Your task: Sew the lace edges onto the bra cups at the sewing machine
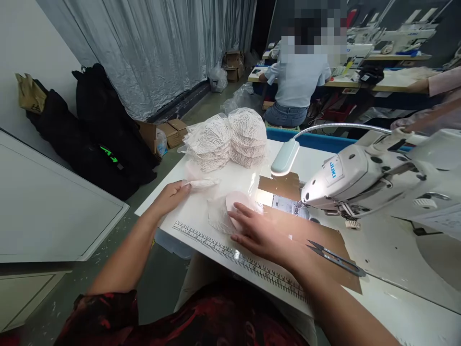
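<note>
Left fingers (pixel 179 186) pinching fabric (pixel 204 183); white table (pixel 190 211), curtain (pixel 162 57).

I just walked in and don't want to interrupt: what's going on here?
A person sits at a sewing machine. Their left hand pinches a thin white piece; their right hand, fingers spread, lies over a sheer lace piece. Beyond the hands stand two stacks of lacy pieces. Thread snips lie on brown card.
</note>
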`<move>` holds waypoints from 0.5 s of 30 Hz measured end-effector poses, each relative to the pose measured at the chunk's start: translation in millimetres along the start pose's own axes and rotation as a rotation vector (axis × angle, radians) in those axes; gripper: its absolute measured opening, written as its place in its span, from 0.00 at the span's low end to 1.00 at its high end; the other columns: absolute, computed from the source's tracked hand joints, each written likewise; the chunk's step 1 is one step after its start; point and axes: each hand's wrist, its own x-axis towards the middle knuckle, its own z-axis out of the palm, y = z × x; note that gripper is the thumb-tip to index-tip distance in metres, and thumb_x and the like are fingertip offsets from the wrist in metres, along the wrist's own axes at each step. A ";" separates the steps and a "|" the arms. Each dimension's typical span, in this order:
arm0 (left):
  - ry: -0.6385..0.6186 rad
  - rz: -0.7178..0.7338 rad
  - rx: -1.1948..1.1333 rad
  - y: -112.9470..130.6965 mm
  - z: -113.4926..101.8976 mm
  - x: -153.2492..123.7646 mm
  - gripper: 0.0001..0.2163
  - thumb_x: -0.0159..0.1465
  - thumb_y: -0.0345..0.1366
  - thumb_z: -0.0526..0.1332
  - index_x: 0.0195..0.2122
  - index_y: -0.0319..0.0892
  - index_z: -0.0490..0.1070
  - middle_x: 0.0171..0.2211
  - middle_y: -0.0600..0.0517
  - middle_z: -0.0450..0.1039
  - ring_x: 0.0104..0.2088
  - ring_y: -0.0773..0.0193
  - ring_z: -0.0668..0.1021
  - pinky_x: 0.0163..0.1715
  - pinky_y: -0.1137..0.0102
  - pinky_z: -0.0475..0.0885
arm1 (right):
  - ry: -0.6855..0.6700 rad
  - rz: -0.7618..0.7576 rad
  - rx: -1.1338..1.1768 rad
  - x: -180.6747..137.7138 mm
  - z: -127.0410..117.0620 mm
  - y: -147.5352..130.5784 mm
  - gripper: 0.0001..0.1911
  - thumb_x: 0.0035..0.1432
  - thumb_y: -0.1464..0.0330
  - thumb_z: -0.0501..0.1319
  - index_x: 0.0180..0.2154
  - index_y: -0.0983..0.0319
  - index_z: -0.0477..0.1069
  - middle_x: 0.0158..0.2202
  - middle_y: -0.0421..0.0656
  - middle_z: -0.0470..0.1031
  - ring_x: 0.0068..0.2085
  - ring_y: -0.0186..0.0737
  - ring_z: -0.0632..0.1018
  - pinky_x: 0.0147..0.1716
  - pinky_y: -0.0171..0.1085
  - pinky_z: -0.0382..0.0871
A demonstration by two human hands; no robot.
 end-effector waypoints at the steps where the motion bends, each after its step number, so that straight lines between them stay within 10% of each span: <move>1: -0.023 0.022 -0.029 5.8 -6.7 -5.5 0.17 0.65 0.48 0.56 0.35 0.39 0.77 0.31 0.46 0.75 0.30 0.60 0.74 0.30 0.71 0.66 | 0.067 0.015 0.122 -1.1 -5.3 -1.5 0.24 0.61 0.62 0.58 0.57 0.61 0.65 0.61 0.54 0.62 0.55 0.52 0.70 0.48 0.47 0.70; 6: -0.378 0.275 0.018 55.7 -19.9 -24.8 0.12 0.66 0.38 0.55 0.42 0.43 0.78 0.36 0.44 0.76 0.36 0.56 0.76 0.39 0.67 0.70 | 0.400 0.131 0.725 3.5 -18.5 -11.7 0.21 0.60 0.60 0.61 0.54 0.56 0.68 0.57 0.47 0.68 0.56 0.45 0.70 0.55 0.47 0.65; 10: -0.640 0.459 0.029 86.1 0.8 -21.9 0.14 0.66 0.32 0.54 0.50 0.44 0.74 0.47 0.43 0.73 0.48 0.53 0.74 0.50 0.64 0.67 | 0.194 0.158 1.021 8.8 -12.8 -16.7 0.17 0.57 0.59 0.64 0.46 0.59 0.72 0.44 0.44 0.76 0.44 0.40 0.76 0.47 0.42 0.70; 15: -0.551 0.523 0.047 80.5 47.3 -8.7 0.14 0.68 0.35 0.52 0.51 0.43 0.71 0.48 0.43 0.72 0.50 0.55 0.73 0.51 0.64 0.67 | 0.042 0.228 1.066 -11.9 -8.1 -13.8 0.13 0.56 0.58 0.64 0.35 0.62 0.74 0.33 0.42 0.76 0.35 0.38 0.75 0.38 0.38 0.70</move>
